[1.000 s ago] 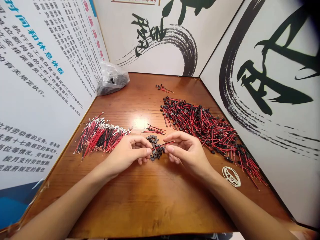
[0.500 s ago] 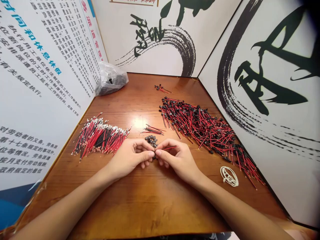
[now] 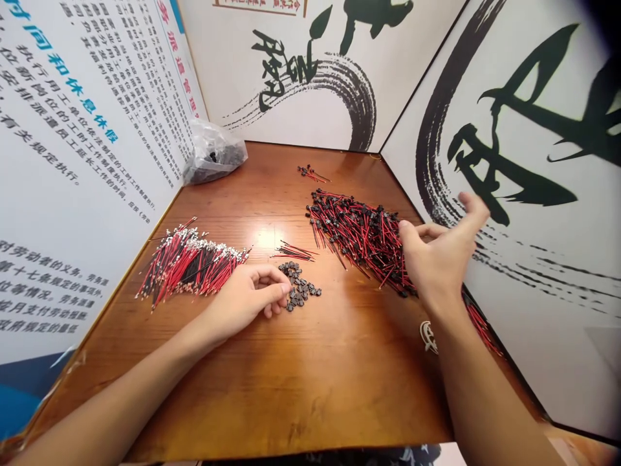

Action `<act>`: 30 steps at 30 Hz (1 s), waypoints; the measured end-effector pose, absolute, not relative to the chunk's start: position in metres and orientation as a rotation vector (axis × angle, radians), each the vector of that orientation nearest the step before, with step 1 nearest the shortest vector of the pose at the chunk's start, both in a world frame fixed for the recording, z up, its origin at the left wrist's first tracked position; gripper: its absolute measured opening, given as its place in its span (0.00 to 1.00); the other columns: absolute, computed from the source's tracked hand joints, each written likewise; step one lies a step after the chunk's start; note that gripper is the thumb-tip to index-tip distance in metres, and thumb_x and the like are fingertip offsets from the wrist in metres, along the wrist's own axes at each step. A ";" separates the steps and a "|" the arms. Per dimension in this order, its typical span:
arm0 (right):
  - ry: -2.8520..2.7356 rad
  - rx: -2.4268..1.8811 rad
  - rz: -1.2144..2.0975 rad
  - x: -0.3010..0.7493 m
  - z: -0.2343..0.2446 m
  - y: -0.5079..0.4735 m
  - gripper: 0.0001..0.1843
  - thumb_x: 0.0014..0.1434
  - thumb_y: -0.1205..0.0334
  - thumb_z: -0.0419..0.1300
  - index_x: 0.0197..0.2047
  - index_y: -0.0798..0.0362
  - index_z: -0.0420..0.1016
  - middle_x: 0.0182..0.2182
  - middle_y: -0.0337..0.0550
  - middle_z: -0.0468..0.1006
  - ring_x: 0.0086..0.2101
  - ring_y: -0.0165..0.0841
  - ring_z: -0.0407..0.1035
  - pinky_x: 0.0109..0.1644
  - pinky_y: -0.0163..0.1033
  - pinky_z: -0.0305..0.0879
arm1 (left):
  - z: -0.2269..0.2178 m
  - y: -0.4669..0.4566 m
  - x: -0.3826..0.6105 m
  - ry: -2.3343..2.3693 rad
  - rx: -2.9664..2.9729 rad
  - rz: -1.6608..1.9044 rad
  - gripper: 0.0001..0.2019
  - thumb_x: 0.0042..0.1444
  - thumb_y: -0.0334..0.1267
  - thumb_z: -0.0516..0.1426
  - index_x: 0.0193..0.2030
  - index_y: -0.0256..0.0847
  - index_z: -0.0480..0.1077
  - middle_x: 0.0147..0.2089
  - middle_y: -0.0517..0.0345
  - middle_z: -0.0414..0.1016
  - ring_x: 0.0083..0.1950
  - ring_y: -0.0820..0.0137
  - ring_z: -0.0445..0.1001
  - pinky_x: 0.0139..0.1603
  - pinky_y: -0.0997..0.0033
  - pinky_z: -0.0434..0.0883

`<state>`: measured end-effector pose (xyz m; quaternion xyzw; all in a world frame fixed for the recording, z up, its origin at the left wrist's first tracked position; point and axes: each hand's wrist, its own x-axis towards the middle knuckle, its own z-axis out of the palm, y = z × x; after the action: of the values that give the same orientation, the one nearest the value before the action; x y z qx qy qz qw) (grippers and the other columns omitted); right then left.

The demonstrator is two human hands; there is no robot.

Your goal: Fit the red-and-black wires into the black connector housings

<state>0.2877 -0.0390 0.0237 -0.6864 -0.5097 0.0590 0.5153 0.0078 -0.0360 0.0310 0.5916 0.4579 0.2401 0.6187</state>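
My left hand is at the middle of the table, its fingers curled and thumb pressed to the index finger. Its fingertips meet the left edge of a small heap of black plastic connector housings; whatever they pinch is hidden. Over on the right, my right hand is raised above a large pile of red and black wires with black connectors. Its thumb and fingers are spread, with nothing seen between them. Just behind the housings lies a small bundle of loose red and black wires.
Red and black wires with white-looking ends form a pile at the left. A clear bag of black parts stands at the back left. Several wired connectors lie at the back. My right forearm partly covers a white cord coil. Printed panels enclose the table.
My right hand has left my left hand's fingertips, moved right and up over the large pile, and opened. The red wire between the hands is gone from there. More of the housings now show.
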 end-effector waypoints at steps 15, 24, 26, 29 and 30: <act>-2.106 -1.847 0.184 0.225 -0.021 -0.021 0.07 0.66 0.62 0.52 0.41 0.51 0.71 0.38 0.46 0.79 0.35 0.39 0.72 0.35 0.39 0.58 | 0.027 -0.038 0.007 1.223 2.018 0.573 0.08 0.58 0.33 0.55 0.32 0.37 0.75 0.28 0.58 0.77 0.27 0.73 0.70 0.31 0.73 0.65; -2.247 -1.997 0.062 0.212 -0.009 -0.025 0.14 0.68 0.69 0.45 0.50 0.57 0.69 0.41 0.57 0.78 0.33 0.42 0.72 0.30 0.40 0.52 | 0.018 -0.034 0.000 1.296 2.283 0.619 0.07 0.60 0.34 0.54 0.35 0.39 0.73 0.33 0.57 0.78 0.32 0.70 0.72 0.37 0.70 0.67; -2.195 -1.932 0.096 0.213 -0.008 -0.032 0.12 0.67 0.67 0.46 0.48 0.56 0.69 0.39 0.55 0.79 0.32 0.41 0.71 0.31 0.40 0.53 | 0.018 -0.033 0.000 1.307 2.258 0.654 0.07 0.61 0.35 0.54 0.38 0.39 0.74 0.33 0.57 0.78 0.31 0.70 0.72 0.37 0.70 0.67; -2.129 -1.704 0.262 0.215 -0.011 -0.043 0.08 0.67 0.65 0.48 0.41 0.54 0.68 0.36 0.50 0.78 0.33 0.39 0.70 0.34 0.40 0.56 | 0.018 -0.033 0.000 1.320 2.192 0.725 0.10 0.61 0.36 0.55 0.47 0.38 0.73 0.32 0.58 0.77 0.31 0.70 0.72 0.37 0.70 0.68; -2.128 -1.621 0.333 0.216 -0.012 -0.046 0.08 0.67 0.65 0.48 0.39 0.53 0.67 0.35 0.48 0.77 0.34 0.38 0.69 0.35 0.39 0.57 | 0.017 -0.033 0.000 1.321 2.173 0.741 0.11 0.61 0.37 0.55 0.49 0.38 0.72 0.33 0.58 0.76 0.31 0.70 0.72 0.37 0.70 0.69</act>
<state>0.2156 -0.0460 -0.0121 -0.5864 -0.7700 0.1204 0.2210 0.0000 -0.0332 0.0174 0.7956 0.4837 0.2712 0.2438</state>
